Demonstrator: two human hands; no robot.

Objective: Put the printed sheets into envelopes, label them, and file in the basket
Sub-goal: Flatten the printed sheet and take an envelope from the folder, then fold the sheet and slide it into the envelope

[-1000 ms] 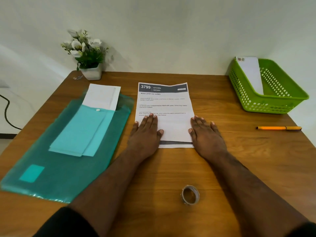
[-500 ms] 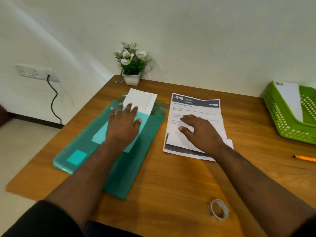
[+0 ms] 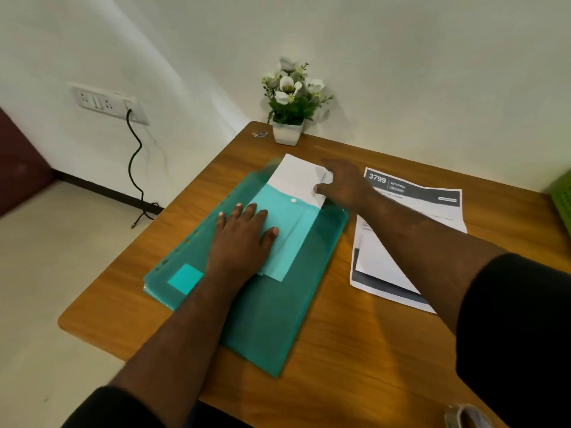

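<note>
Your right hand has left the printed sheets, now pinching the white paper envelopes sticking out of the translucent green plastic folder near the desk's far-left corner. Your left hand presses flat, fingers straight, on the folder: an envelope comes out next.

Black sleeves, bare forearms

The left hand presses flat on the green folder; at 1 o'clock from it, the right hand pinches the white envelopes.
</note>
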